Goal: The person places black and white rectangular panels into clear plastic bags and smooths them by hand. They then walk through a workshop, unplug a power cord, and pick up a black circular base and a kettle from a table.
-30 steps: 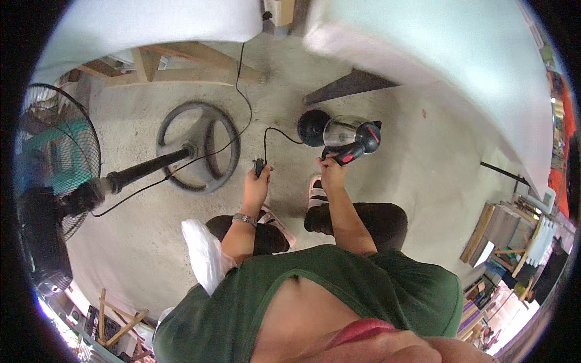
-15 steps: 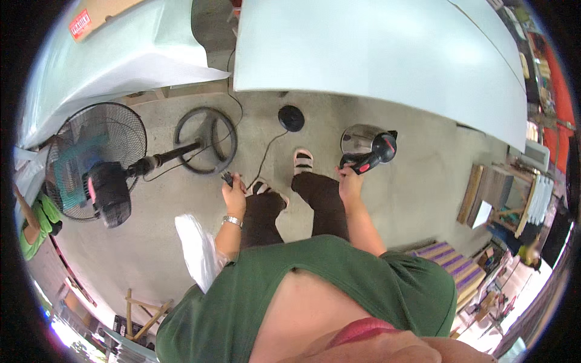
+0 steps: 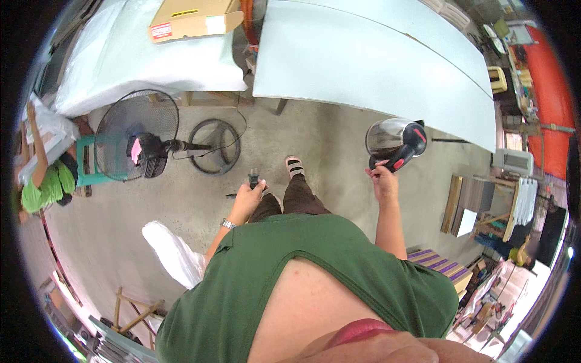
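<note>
Our right hand point(image 3: 383, 181) is closed around the black-and-red handle of an electric kettle point(image 3: 394, 140), holding it up in the air at the right of our body, over the concrete floor point(image 3: 330, 136). The kettle's body is shiny metal and glass; we cannot tell whether anything is in it. It hangs just in front of the edge of a large pale blue table top point(image 3: 369, 54), which fills the upper middle of the view.

Our left hand point(image 3: 248, 196) is curled around a small black plug point(image 3: 253, 179), fingers wrapped tight; a metal watch point(image 3: 227, 224) sits on that wrist. Our feet in sandals point(image 3: 294, 166) stand between the two hands.

Further out on the left, a standing fan point(image 3: 138, 144) leans over the floor, its round base point(image 3: 213, 146) close to the plug and a thin cable running from it toward the table. A white bag point(image 3: 172, 257) lies on the floor beside our left side. Behind the fan a second table under a white cover point(image 3: 139, 54) carries a cardboard box point(image 3: 193, 18), flaps partly open, contents not visible.

At the far left edge another person in a bright green top point(image 3: 42, 187) is near a teal stool point(image 3: 85, 163). To the right stand wooden shelves point(image 3: 478, 206) and a purple striped mat point(image 3: 439, 266)
</note>
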The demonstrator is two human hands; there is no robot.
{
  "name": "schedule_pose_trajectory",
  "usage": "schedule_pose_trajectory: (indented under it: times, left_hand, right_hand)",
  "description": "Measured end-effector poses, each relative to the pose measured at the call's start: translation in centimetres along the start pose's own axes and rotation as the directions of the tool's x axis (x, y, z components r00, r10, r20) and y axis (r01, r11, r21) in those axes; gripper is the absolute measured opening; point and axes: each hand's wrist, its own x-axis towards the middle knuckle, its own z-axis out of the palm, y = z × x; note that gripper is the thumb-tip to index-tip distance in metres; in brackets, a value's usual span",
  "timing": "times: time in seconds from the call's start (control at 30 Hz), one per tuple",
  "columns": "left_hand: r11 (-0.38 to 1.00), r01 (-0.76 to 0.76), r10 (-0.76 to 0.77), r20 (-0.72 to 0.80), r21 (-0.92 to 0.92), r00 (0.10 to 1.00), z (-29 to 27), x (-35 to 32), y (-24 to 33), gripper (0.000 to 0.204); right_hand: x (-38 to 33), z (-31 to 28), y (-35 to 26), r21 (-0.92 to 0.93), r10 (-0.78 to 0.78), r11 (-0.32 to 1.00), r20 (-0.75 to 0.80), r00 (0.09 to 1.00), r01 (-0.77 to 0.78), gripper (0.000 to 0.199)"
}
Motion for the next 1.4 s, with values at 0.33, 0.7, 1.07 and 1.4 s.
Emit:
schedule_pose_trajectory:
  times: [0.33,0.7,1.07,1.4]
  left_hand:
    - [0.861,0.199,0.114,-0.558,0.469,0.822,-5.8,-4.1,-3.4,0.041]
    - [0.96,0.255,-0.017,-0.886,0.115,0.463,-5.4,-9.1,-9.8,0.037]
    - [0.813,-0.387,-0.181,-0.82,-0.436,0.543,-4.3,-17.8,-11.8,0.03]
    - [0.722,-0.424,-0.057,-0.658,-0.546,0.751,-13.2,-29.3,-16.2,0.045]
  right_hand:
    - [9.9,4.8,-6.0,-0.029,0.052,0.998,0.219,0.974,-0.047,0.024]
    - [22.6,11.4,-10.7,-0.075,0.093,0.995,0.347,0.933,-0.071,0.026]
    - [36.1,15.0,-15.0,-0.053,0.279,0.96,0.304,0.911,-0.276,0.035]
    - [21.3,15.2,1.9,-0.481,-0.095,0.875,-0.048,0.994,0.061,0.031]
